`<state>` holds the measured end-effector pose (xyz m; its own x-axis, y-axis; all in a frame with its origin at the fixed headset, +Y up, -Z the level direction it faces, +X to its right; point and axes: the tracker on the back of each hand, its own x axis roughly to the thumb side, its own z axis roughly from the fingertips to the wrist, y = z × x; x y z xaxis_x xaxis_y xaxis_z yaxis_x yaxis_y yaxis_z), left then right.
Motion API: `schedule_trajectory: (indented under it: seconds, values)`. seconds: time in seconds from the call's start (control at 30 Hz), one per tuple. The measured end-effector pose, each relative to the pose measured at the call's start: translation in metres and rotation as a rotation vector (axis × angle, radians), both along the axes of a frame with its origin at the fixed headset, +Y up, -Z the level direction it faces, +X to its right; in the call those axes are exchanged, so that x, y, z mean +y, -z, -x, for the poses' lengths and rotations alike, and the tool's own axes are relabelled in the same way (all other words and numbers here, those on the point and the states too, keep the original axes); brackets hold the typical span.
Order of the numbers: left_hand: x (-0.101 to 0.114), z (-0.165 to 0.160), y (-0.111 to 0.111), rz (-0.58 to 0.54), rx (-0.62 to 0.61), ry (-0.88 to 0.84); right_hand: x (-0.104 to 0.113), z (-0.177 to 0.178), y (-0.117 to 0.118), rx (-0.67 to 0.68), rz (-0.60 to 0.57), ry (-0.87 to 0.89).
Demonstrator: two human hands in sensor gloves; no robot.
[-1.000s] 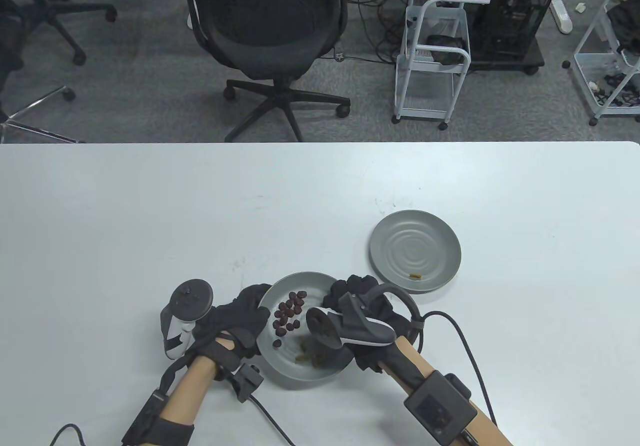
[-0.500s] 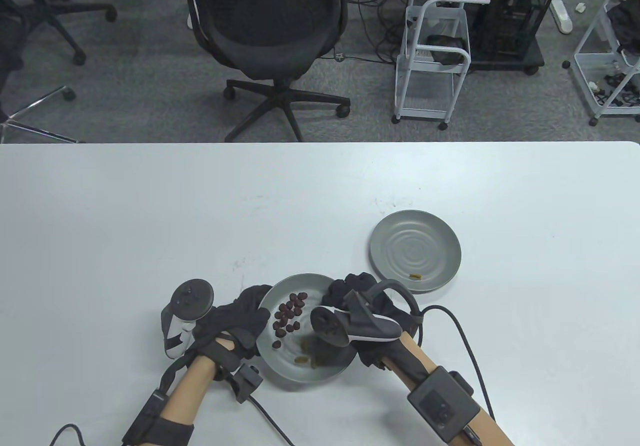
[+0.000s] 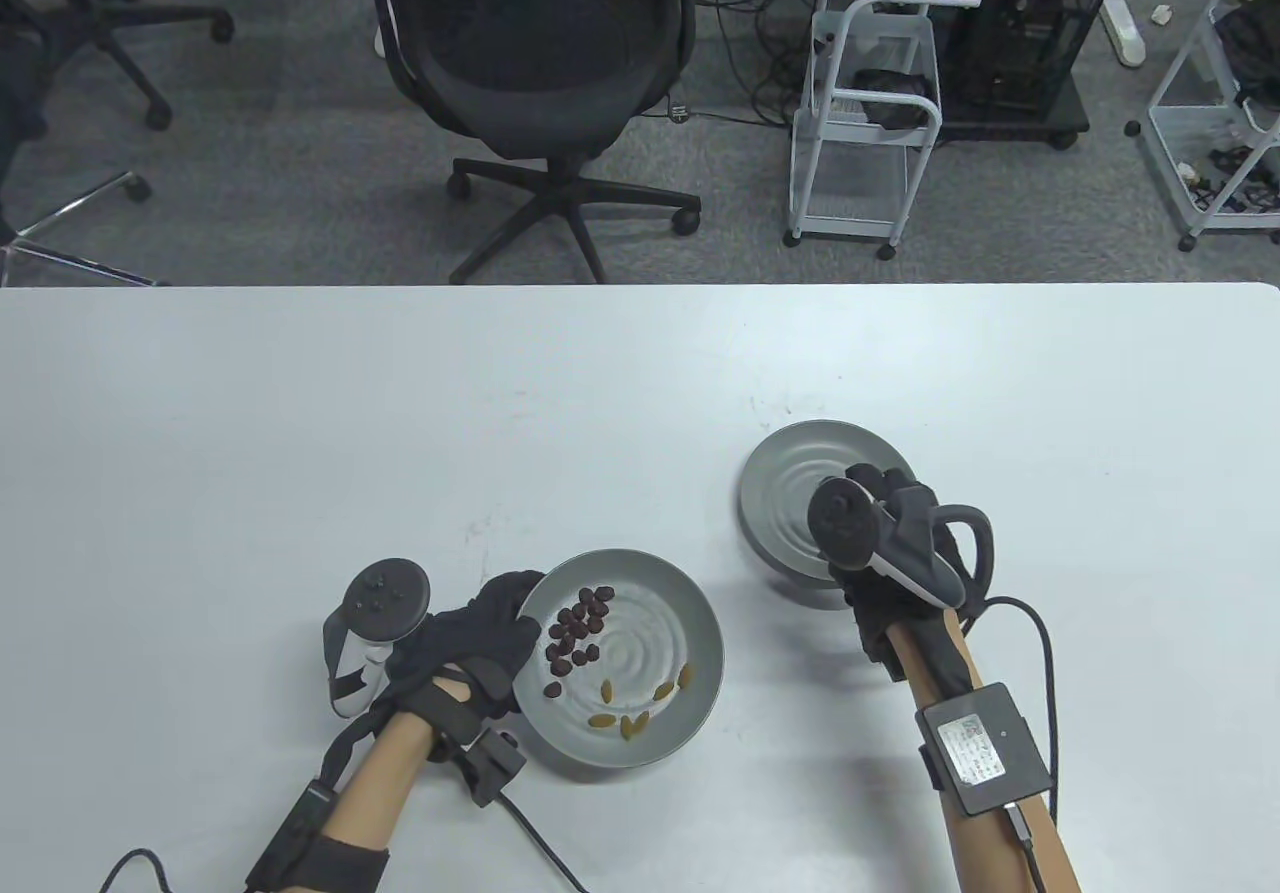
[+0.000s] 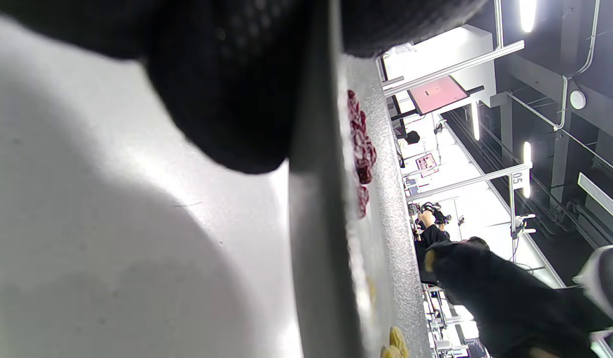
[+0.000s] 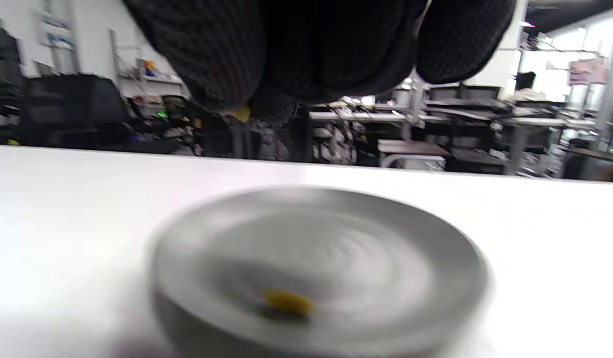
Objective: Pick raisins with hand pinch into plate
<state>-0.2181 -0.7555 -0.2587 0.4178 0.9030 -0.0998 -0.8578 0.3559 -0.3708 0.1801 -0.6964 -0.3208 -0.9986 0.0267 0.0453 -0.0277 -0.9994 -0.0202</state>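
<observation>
A grey near plate (image 3: 690,623) holds dark red raisins (image 3: 577,633) and several golden raisins (image 3: 630,708). My left hand (image 3: 490,633) grips its left rim; the rim (image 4: 316,223) and my fingers (image 4: 226,99) show close up in the left wrist view. My right hand (image 3: 885,493) hovers over the grey far plate (image 3: 785,473). In the right wrist view its fingertips (image 5: 221,84) pinch a golden raisin (image 5: 241,113) above that plate (image 5: 435,238), where one golden raisin (image 5: 286,302) lies. The tracker hides that raisin in the table view.
The white table (image 3: 300,433) spreads wide to the left and back. A cable (image 3: 1045,653) runs from my right wrist. An office chair (image 3: 540,63) and a white cart (image 3: 865,123) stand beyond the far edge.
My right hand left the near plate and moved right and away to above the far plate, with a golden raisin pinched. The left hand and near plate stayed put.
</observation>
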Motion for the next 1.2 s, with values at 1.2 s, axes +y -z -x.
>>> schedule_trajectory:
  seconds: [1.2]
  values:
    - [-0.002, 0.0, 0.0, -0.005, -0.001, -0.006, 0.057, 0.114, -0.067, 0.433, 0.069, -0.059]
